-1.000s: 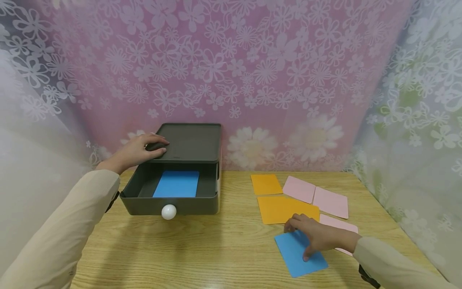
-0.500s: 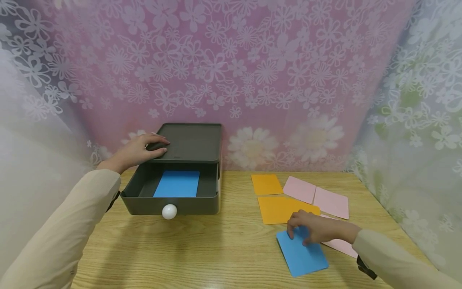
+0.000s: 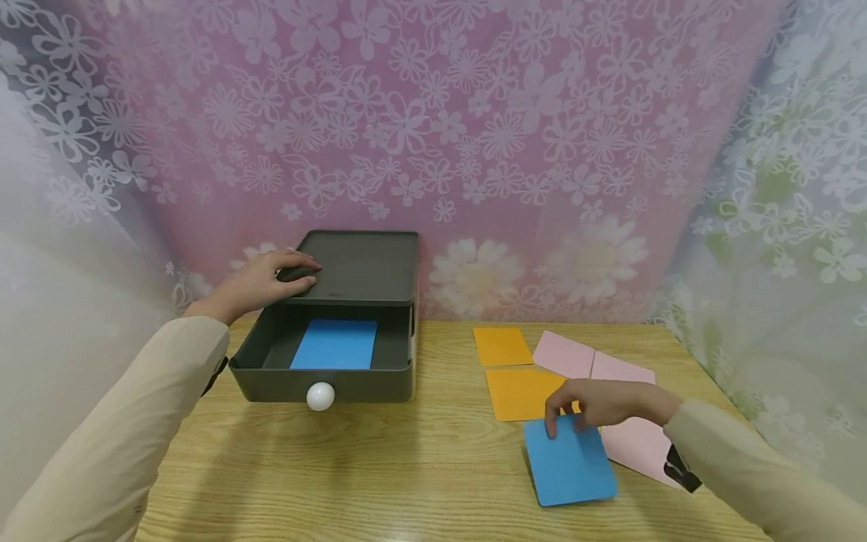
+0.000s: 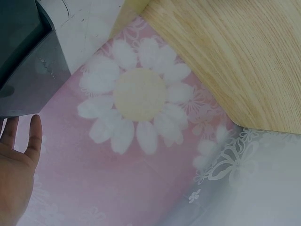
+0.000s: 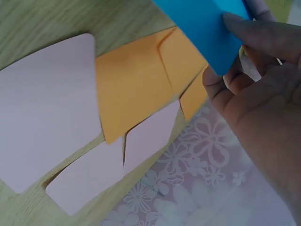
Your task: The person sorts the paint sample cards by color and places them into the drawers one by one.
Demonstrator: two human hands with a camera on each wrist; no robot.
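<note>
I counted three pink cards (image 3: 637,450), three orange cards (image 3: 521,393); right hand (image 3: 604,401) pinched one blue card (image 3: 570,465), left hand (image 3: 263,281) spread on one box (image 3: 366,265).

Plain wood-grain table (image 3: 433,467) here. From the front, there's a dark grey drawer box (image 3: 362,267) at 11 o'clock, orange cards (image 3: 503,347) around 1, pink cards (image 3: 562,354) around 2.

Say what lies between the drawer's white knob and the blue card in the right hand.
Bare tabletop: the head view shows nothing else along the straight line from white knob to held blue card.
</note>
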